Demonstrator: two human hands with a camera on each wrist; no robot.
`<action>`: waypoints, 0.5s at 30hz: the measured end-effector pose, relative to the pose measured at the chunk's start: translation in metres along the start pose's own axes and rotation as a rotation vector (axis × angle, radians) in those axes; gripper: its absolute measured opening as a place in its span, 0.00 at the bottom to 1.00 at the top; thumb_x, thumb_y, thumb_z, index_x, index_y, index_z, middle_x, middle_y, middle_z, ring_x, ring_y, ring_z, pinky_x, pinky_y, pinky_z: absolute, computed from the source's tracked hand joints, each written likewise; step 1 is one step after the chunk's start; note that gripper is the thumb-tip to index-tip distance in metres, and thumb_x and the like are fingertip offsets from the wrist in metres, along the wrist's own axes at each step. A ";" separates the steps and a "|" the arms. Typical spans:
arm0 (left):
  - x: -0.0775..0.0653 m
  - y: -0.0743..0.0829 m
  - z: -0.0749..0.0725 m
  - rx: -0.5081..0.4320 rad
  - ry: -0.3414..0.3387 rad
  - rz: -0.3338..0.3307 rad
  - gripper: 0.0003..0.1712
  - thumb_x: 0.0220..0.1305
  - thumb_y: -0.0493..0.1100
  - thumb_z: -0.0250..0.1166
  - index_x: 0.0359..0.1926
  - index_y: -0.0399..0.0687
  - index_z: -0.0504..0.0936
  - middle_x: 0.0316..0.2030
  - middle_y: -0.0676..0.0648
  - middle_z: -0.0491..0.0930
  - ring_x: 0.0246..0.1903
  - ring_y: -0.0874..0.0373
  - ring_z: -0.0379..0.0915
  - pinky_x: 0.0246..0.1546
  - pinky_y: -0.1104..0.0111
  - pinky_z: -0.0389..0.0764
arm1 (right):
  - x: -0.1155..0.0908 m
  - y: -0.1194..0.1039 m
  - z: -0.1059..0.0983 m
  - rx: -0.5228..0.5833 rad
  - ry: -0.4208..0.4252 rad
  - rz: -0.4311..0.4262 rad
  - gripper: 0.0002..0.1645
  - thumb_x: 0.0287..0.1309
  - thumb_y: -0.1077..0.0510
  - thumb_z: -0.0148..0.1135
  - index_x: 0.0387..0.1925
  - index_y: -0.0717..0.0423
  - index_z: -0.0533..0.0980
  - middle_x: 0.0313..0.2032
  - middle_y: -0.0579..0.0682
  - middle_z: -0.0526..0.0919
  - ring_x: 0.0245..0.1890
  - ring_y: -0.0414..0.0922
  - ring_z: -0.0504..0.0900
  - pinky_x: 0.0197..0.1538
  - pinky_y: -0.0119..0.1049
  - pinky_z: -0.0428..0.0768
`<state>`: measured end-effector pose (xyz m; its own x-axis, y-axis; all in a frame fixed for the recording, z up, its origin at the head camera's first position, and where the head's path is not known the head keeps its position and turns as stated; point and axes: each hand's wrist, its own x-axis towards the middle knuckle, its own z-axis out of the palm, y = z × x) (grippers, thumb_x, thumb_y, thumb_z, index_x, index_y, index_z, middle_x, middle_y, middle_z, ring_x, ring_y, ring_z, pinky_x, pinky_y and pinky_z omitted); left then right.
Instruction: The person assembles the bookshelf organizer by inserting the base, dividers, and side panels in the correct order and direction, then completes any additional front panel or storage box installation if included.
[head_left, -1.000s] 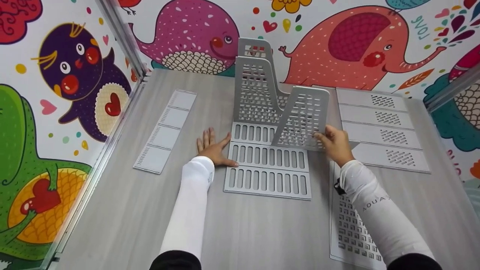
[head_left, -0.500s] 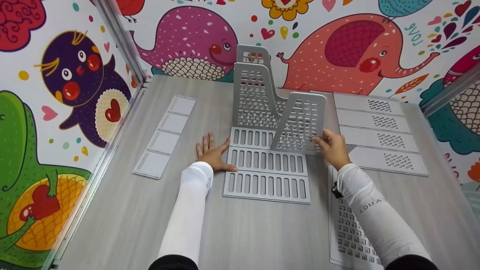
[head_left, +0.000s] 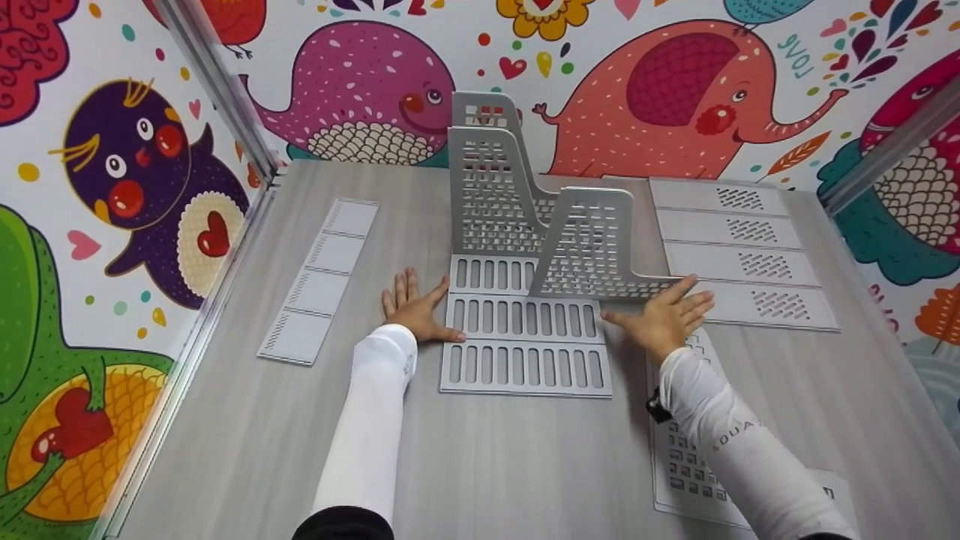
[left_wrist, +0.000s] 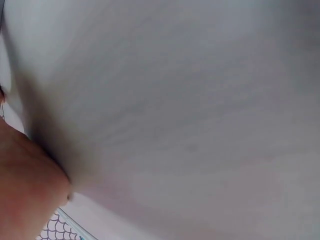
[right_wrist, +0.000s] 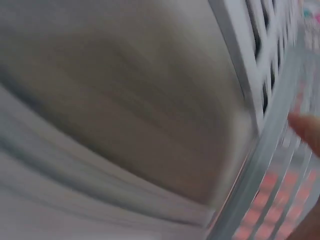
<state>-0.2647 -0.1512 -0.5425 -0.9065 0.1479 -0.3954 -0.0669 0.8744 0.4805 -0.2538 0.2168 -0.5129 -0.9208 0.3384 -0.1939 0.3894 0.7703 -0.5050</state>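
Grey slotted panels (head_left: 525,367) lie flat at the middle of the table. On their far part stand a tall perforated file-holder panel (head_left: 491,187), with a similar one behind it, and a lower perforated panel (head_left: 589,240) with a step on its right. To the left of the slotted panels, my left hand (head_left: 416,311) is spread, its thumb at their edge; the left wrist view catches only a blurred part of that hand (left_wrist: 30,185). My right hand (head_left: 664,319) is also spread, thumb toward the slotted panels' right edge, fingers overlapping the low arm of the stepped panel.
A narrow strip of grey panels (head_left: 319,281) lies at the left. Wide panels with slanted slots (head_left: 750,259) lie at the back right. Under my right forearm is another perforated panel (head_left: 697,465). Printed cartoon walls (head_left: 675,97) enclose the table's back and sides.
My right hand has let go of the stepped panel's lower part and spread its fingers, thumb out to the left. The left hand stays spread beside the slotted panels. The head view has shifted slightly.
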 end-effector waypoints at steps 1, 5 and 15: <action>0.000 -0.003 -0.001 -0.003 -0.004 -0.002 0.67 0.38 0.69 0.73 0.74 0.71 0.41 0.72 0.37 0.14 0.71 0.40 0.07 0.67 0.41 0.17 | 0.003 -0.002 0.002 0.037 -0.009 0.019 0.92 0.34 0.33 0.75 0.65 0.59 0.09 0.65 0.72 0.09 0.68 0.66 0.12 0.70 0.62 0.26; -0.001 -0.009 -0.003 -0.008 -0.004 -0.014 0.67 0.39 0.69 0.73 0.74 0.70 0.41 0.72 0.37 0.14 0.71 0.40 0.06 0.67 0.41 0.17 | 0.013 -0.009 0.017 0.161 0.038 0.043 0.93 0.30 0.35 0.78 0.67 0.54 0.11 0.70 0.70 0.18 0.72 0.64 0.21 0.72 0.60 0.30; 0.004 -0.002 0.003 -0.011 -0.005 -0.014 0.67 0.37 0.70 0.73 0.73 0.74 0.40 0.71 0.39 0.13 0.71 0.42 0.06 0.67 0.42 0.17 | 0.025 0.003 0.025 0.236 0.178 0.030 0.92 0.26 0.48 0.84 0.70 0.49 0.17 0.68 0.72 0.39 0.69 0.68 0.50 0.71 0.54 0.56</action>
<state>-0.2666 -0.1514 -0.5471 -0.9036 0.1378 -0.4057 -0.0842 0.8712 0.4836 -0.2765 0.2143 -0.5401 -0.8826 0.4647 -0.0718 0.3814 0.6182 -0.6872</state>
